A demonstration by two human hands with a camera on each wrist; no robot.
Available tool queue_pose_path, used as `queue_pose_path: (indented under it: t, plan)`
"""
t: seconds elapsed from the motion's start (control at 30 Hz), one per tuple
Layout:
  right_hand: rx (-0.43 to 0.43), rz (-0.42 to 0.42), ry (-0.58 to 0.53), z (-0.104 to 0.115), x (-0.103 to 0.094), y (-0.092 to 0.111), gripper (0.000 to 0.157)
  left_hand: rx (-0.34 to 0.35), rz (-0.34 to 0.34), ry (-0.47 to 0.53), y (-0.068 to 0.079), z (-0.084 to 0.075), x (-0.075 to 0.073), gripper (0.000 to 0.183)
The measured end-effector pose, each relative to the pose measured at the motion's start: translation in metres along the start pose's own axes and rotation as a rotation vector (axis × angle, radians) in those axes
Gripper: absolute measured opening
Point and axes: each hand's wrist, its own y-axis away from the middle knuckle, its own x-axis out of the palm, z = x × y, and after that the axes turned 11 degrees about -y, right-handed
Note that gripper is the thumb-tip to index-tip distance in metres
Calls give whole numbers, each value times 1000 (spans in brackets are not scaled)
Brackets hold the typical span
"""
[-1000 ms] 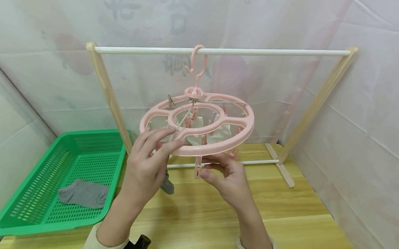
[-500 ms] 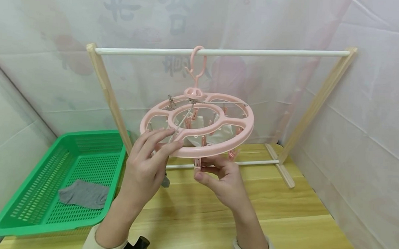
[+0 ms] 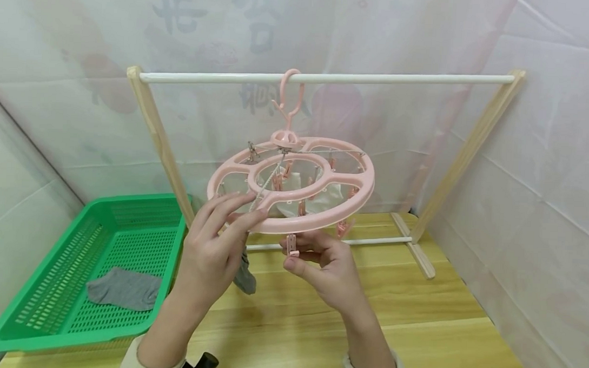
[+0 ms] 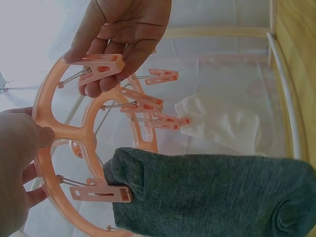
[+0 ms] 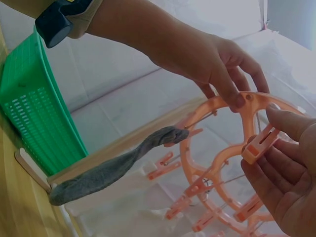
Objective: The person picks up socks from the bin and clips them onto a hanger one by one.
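A pink round clip hanger [image 3: 317, 224] hangs by its hook from a white rail. My left hand [image 3: 214, 243] grips its near-left rim, thumb and fingers on opposite sides. Beneath the front rim, my right hand [image 3: 333, 266] holds a pink clothespin [image 5: 260, 144] between thumb and fingers; nothing shows in that clothespin's mouth. A dark grey sock [image 4: 212, 192] hangs from another clothespin [image 4: 101, 192] close to my left hand. Farther back, a white sock [image 4: 222, 123] hangs from a clip. Several other clothespins dangle from the hanger.
A green basket [image 3: 33, 261] stands on the wooden table [image 3: 279, 329] at left, with a light grey sock [image 3: 124, 288] in it. The drying rack's white rail [image 3: 400, 78] spans two wooden side posts [image 3: 471, 152]. Pale curtains [image 3: 553, 177] enclose the back and sides.
My right hand has shifted slightly left and taken hold of the front clothespin, which has turned and tilted. The grey sock swings a little. My left hand stays on the rim.
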Motion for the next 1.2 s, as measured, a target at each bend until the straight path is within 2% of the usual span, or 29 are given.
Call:
queue_pose_path:
  t: [0.3,0.37,0.5,0.77,0.9,1.1,1.17,1.2]
  plan:
    - [10,-10,-7,2,-3,-1,25,-31,-17,-30,11,7,-7,16]
    - [15,-16,-7,1,-4,0,24,-46,-8,-44,17,12,-11,19]
    - [25,-34,2,1,-7,1,23,-89,35,-80,30,26,-24,30]
    - [21,-47,-10,2,-10,1,24,-166,63,-180,65,60,-54,33]
    - [23,-42,-12,3,-10,1,23,-213,113,-232,84,74,-66,25]
    - [32,-43,2,3,-11,0,23,-275,206,-296,112,92,-82,43]
    - [34,-46,5,3,-11,0,23,-285,254,-329,120,97,-87,43]
    - [34,-48,5,3,-11,0,23,-286,275,-343,124,99,-88,37]
